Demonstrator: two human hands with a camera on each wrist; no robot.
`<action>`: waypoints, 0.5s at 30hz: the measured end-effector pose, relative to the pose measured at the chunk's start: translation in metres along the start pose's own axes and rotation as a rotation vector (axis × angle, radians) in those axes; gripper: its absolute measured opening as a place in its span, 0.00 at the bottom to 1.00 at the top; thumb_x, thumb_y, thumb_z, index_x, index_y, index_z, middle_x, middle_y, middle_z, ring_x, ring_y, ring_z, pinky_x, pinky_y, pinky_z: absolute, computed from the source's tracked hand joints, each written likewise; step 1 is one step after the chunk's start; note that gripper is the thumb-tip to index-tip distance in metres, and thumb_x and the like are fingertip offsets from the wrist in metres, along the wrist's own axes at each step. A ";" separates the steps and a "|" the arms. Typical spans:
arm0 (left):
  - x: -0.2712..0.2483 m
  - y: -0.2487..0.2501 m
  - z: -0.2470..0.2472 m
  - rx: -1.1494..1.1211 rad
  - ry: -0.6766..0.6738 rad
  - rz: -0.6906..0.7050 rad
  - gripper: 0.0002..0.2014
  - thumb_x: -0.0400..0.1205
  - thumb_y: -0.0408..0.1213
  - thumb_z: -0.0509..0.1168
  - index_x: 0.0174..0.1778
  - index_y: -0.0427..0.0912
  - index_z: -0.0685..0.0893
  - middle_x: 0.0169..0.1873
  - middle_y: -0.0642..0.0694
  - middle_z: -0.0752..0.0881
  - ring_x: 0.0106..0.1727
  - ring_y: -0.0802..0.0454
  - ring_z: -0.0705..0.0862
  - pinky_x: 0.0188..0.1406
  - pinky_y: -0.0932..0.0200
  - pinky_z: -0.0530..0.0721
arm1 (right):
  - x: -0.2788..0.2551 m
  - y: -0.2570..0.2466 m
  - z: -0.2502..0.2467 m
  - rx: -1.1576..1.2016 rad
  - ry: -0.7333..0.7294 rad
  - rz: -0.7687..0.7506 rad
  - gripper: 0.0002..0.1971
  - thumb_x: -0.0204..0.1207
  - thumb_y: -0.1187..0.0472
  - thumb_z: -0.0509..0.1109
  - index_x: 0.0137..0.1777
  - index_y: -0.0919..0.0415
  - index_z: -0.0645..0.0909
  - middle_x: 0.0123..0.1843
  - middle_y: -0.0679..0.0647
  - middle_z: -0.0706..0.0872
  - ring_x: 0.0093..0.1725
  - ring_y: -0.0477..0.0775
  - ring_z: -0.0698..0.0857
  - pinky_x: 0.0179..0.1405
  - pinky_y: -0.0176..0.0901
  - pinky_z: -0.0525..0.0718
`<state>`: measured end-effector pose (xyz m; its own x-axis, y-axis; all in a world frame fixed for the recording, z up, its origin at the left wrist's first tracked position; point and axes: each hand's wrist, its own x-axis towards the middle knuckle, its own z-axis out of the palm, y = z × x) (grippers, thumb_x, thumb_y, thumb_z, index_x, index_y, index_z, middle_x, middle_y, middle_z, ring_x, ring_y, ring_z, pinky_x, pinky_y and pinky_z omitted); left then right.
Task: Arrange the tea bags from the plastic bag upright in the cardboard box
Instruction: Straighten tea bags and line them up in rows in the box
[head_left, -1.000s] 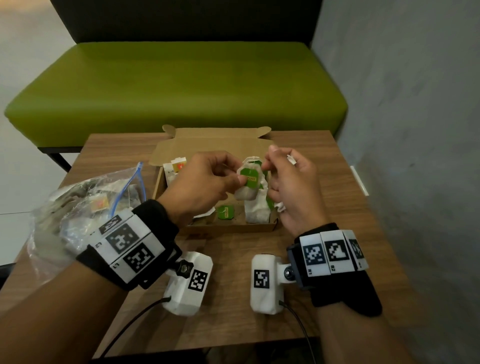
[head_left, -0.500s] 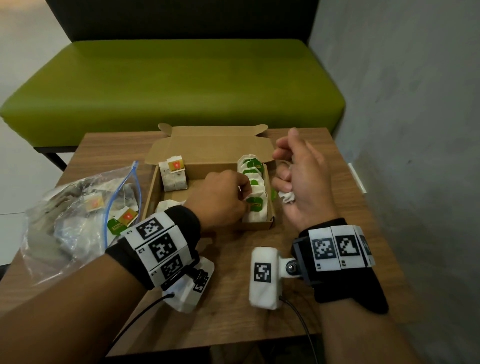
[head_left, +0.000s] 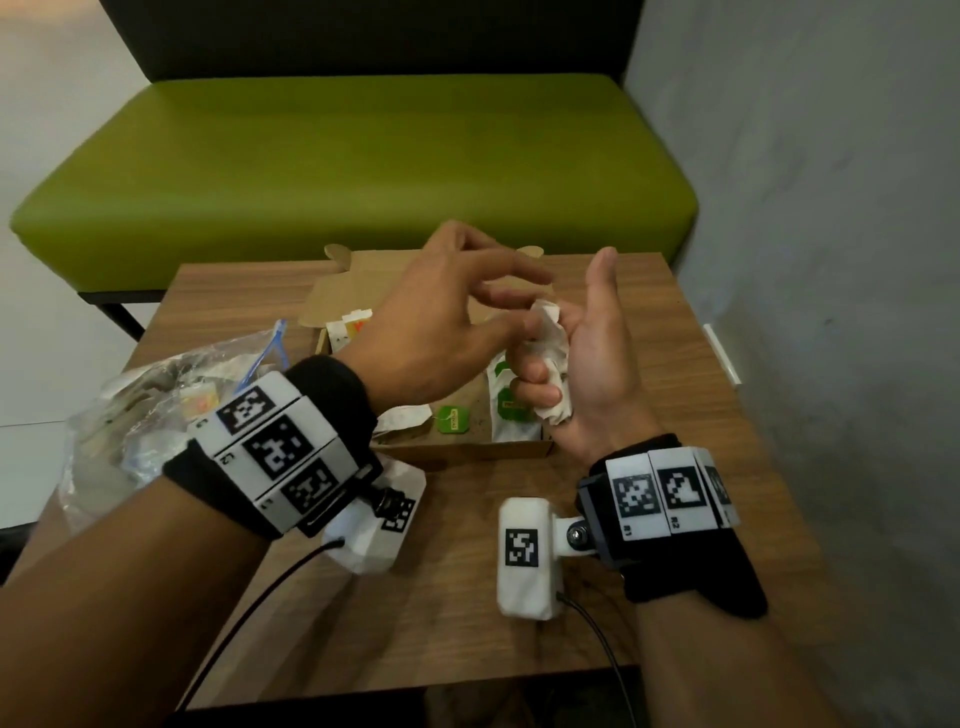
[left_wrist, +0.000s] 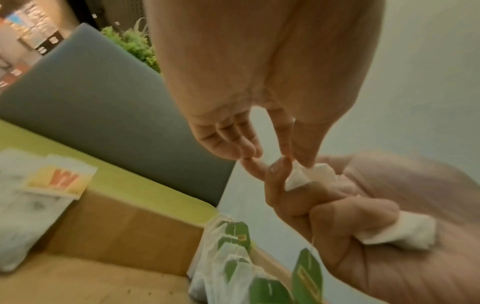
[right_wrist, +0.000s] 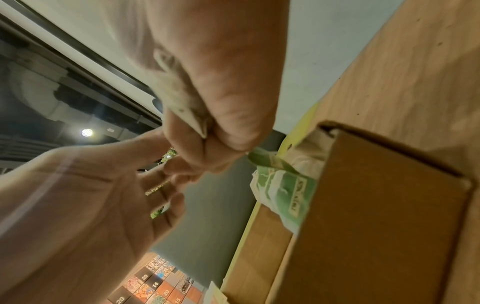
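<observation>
Lifted from the cardboard box (head_left: 467, 452), the left hand (head_left: 436, 322) is pinching the tea bags (head_left: 550, 358) that the right hand's (head_left: 587, 364) curled fingers (left_wrist: 345, 218) are clutching above the table's far edge.

Left hand (head_left: 441, 322) fingers spread; right hand (head_left: 587, 374) lower fingers curled.
</observation>
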<state>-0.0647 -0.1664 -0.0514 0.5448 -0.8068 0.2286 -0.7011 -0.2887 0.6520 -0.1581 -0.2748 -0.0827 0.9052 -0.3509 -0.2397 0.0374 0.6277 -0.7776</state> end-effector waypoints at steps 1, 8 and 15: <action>0.001 0.000 0.000 0.040 -0.047 0.031 0.13 0.79 0.49 0.72 0.60 0.61 0.86 0.58 0.55 0.75 0.55 0.64 0.79 0.46 0.80 0.73 | -0.001 0.000 0.001 -0.002 -0.021 0.018 0.46 0.82 0.25 0.40 0.62 0.68 0.81 0.28 0.48 0.82 0.16 0.40 0.68 0.09 0.30 0.62; 0.004 -0.002 -0.009 0.034 -0.019 0.051 0.03 0.81 0.41 0.72 0.44 0.53 0.85 0.48 0.55 0.82 0.47 0.64 0.81 0.41 0.78 0.74 | -0.001 0.004 0.003 0.031 -0.164 0.081 0.38 0.83 0.27 0.44 0.57 0.59 0.82 0.33 0.49 0.78 0.18 0.41 0.69 0.10 0.29 0.60; 0.011 -0.011 -0.034 -0.233 0.081 -0.200 0.02 0.84 0.38 0.69 0.47 0.47 0.87 0.39 0.48 0.90 0.36 0.57 0.87 0.32 0.61 0.84 | 0.000 0.004 -0.002 -0.122 -0.074 0.011 0.18 0.82 0.47 0.67 0.63 0.60 0.79 0.44 0.55 0.85 0.20 0.39 0.68 0.11 0.28 0.61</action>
<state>-0.0351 -0.1545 -0.0318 0.7026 -0.6996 0.1304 -0.4573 -0.3034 0.8360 -0.1584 -0.2733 -0.0869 0.9342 -0.2892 -0.2090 -0.0208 0.5405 -0.8411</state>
